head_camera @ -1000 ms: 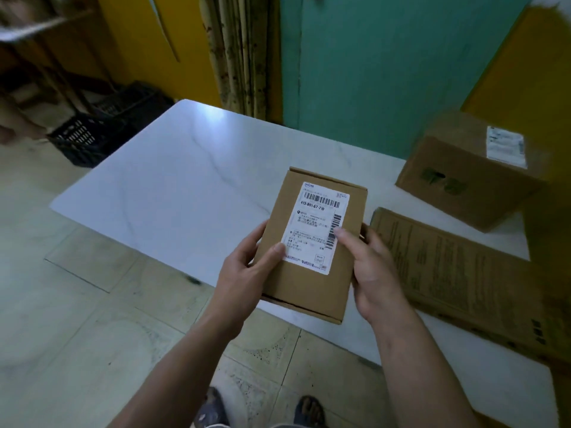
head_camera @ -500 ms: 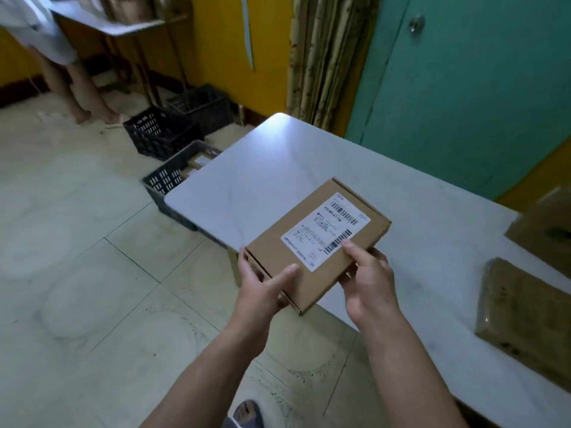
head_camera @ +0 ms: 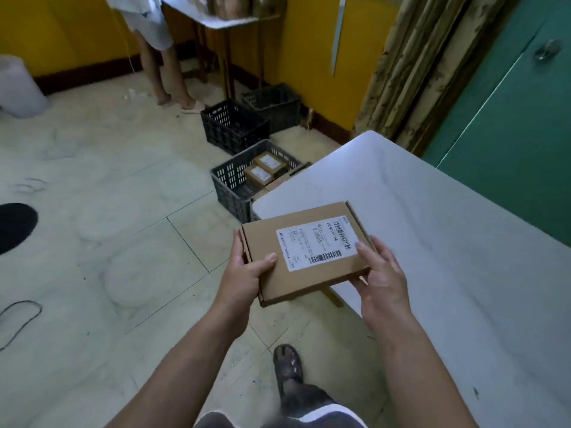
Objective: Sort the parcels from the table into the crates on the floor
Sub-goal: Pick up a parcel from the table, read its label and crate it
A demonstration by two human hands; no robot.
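Observation:
I hold a flat brown cardboard parcel (head_camera: 268, 242) with a white barcode label, label up, over the near corner of the white table (head_camera: 448, 242). My left hand (head_camera: 247, 273) grips its left edge with the thumb on top. My right hand (head_camera: 380, 276) holds its right edge. Three dark plastic crates stand on the floor beyond the table's end. The nearest crate (head_camera: 228, 186) holds two small labelled boxes (head_camera: 262, 169). Behind it are a black crate (head_camera: 228, 125) and a grey crate (head_camera: 275, 103), whose contents I cannot see.
Another person's bare legs (head_camera: 167, 75) stand by a second table (head_camera: 228, 20) at the back. A curtain (head_camera: 417, 66) and a teal door (head_camera: 509, 112) lie past the white table. A pale bin (head_camera: 18, 84) stands far left. My sandalled foot (head_camera: 289, 366) is on the tiled floor.
My view has swung left, away from the other boxes on the table and toward the crates. The parcel has turned in my hands and moved to the table's corner.

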